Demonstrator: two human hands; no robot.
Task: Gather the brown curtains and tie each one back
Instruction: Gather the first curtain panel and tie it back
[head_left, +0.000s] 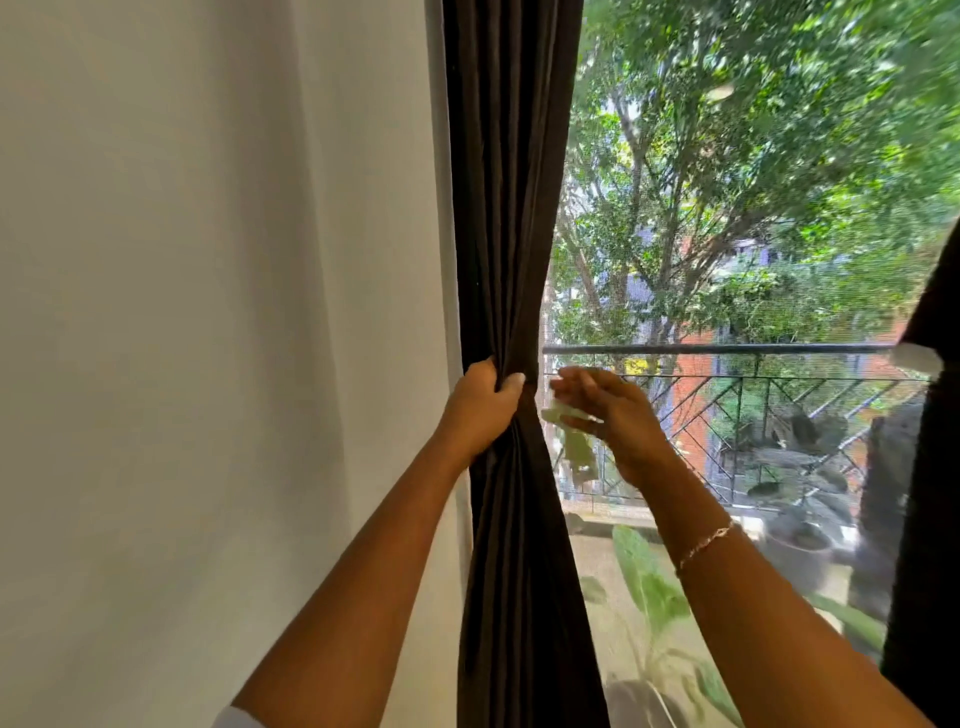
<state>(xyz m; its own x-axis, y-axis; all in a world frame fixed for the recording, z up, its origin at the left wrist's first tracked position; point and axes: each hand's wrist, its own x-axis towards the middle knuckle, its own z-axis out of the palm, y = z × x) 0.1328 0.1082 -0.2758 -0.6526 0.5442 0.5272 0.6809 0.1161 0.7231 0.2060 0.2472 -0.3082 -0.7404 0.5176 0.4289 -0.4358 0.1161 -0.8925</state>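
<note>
Where one dark brown pleated fabric curtain (511, 208) hangs beside the white wall (208, 312), the left hand (480, 410) grips its gathered folds; the right hand (613, 421), blurred, fingers outstretched, is just beside it. A second brown curtain (930, 467) hangs at far right.

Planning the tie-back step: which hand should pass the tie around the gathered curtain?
Right. The left hand grips the gathered brown curtain and is needed to hold the bunch. The right hand is off the curtain, just beside the bundle, with a blurred pale strip by its fingers, possibly the tie.
</note>
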